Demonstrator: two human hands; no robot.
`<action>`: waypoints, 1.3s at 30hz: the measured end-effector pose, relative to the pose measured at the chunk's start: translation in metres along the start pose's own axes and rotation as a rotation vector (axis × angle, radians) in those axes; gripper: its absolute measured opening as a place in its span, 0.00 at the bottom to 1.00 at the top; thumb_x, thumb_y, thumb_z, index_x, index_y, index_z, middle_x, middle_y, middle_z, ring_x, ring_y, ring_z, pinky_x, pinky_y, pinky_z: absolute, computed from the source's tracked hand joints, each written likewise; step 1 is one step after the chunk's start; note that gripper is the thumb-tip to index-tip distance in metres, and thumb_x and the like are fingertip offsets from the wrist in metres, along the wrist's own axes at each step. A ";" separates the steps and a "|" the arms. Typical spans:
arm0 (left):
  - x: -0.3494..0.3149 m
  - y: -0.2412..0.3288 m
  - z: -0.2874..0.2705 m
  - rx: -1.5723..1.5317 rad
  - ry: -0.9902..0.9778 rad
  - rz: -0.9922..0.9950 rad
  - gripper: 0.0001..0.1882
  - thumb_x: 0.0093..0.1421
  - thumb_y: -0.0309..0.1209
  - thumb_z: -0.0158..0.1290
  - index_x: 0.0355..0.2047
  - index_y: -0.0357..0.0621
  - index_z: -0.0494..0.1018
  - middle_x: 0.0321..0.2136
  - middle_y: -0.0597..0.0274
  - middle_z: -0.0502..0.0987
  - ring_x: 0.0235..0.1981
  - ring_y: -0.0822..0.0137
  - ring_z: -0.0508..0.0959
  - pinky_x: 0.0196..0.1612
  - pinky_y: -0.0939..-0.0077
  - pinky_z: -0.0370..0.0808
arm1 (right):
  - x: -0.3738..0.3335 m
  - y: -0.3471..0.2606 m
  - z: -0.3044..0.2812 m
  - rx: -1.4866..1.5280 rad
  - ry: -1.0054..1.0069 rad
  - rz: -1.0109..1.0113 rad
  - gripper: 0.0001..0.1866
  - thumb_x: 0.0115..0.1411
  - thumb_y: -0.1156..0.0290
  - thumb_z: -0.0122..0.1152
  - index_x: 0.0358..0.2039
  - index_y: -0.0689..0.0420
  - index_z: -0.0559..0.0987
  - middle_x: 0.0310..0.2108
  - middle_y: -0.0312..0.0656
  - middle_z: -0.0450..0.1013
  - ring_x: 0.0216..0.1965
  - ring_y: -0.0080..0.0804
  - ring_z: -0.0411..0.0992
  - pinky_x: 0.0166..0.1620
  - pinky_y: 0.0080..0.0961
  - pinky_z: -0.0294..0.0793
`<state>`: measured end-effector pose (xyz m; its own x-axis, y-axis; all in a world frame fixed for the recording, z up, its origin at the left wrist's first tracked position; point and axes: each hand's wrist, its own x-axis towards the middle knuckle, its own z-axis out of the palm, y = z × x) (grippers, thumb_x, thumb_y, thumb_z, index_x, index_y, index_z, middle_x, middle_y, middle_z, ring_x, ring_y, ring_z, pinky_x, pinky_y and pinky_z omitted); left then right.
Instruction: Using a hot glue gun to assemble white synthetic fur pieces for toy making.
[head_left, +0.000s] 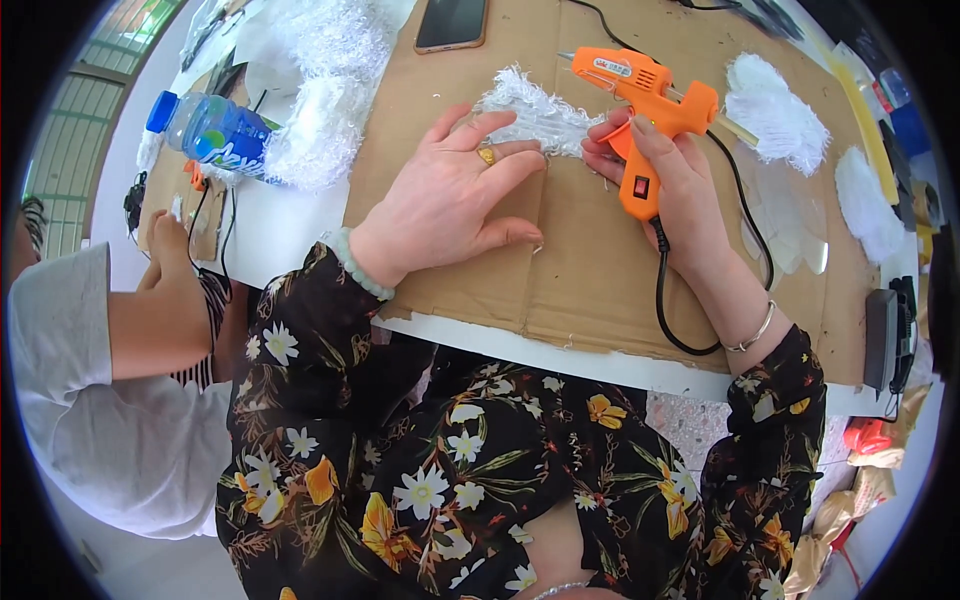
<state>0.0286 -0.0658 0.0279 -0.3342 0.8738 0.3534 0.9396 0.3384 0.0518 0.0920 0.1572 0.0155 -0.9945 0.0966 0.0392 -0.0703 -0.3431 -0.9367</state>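
An orange hot glue gun (650,95) is in my right hand (690,190), its nozzle pointing up and to the left and a glue stick jutting from its back end. Its black cord loops down over the cardboard. My left hand (450,195) has its fingers spread, with the fingertips at the near edge of a white fringed fabric piece (540,112). That piece lies flat between my two hands; I cannot tell whether my left fingers pinch it. Fingertips of my right hand are close to its right end.
Brown cardboard (600,300) covers the table. White fluffy pieces (775,115) and clear plastic shapes (785,210) lie on the right. A phone (452,24) is at the far edge. On the left are a water bottle (215,130), a fluffy white heap (325,90) and another person's arm (155,325).
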 end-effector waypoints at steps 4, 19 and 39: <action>0.006 -0.007 0.009 -0.116 0.048 -0.011 0.25 0.52 0.46 0.59 0.44 0.45 0.70 0.33 0.61 0.77 0.50 0.53 0.70 0.58 0.50 0.60 | 0.000 0.001 -0.001 0.006 0.012 0.005 0.18 0.65 0.62 0.49 0.44 0.65 0.70 0.40 0.48 0.71 0.44 0.35 0.73 0.52 0.33 0.73; 0.006 0.001 0.011 -0.003 0.106 0.049 0.24 0.48 0.42 0.62 0.41 0.42 0.70 0.39 0.58 0.75 0.43 0.56 0.72 0.55 0.57 0.65 | 0.001 0.001 0.000 0.005 -0.004 0.020 0.17 0.65 0.62 0.50 0.44 0.65 0.70 0.40 0.47 0.71 0.43 0.35 0.73 0.52 0.35 0.73; 0.004 -0.015 0.019 -0.522 0.177 -0.225 0.16 0.55 0.30 0.56 0.44 0.42 0.69 0.34 0.56 0.77 0.39 0.57 0.77 0.43 0.66 0.73 | -0.002 -0.005 0.002 -0.038 -0.019 0.044 0.17 0.65 0.64 0.49 0.45 0.66 0.68 0.41 0.48 0.70 0.45 0.35 0.72 0.53 0.33 0.72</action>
<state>0.0121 -0.0604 0.0111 -0.5543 0.7137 0.4282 0.7740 0.2529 0.5805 0.0940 0.1564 0.0205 -0.9979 0.0647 0.0038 -0.0238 -0.3111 -0.9501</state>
